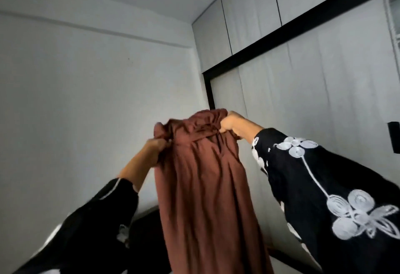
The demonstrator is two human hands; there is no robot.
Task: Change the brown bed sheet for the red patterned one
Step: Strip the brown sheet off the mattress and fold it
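The brown bed sheet [205,187] hangs in long folds from both my raised hands, high in front of me. Its gathered, elastic-looking top edge is bunched between them. My left hand [154,147] is clenched on the left part of that edge. My right hand [232,123] grips the right part, slightly higher. Both arms wear black sleeves with white flower embroidery. The sheet's lower end runs out of the frame at the bottom. The red patterned sheet and the bed are not in view.
A plain white wall [86,100] stands ahead and to the left. A built-in wardrobe [313,79] with pale doors and a black frame fills the right. A dark piece of furniture [149,230] shows low behind the sheet.
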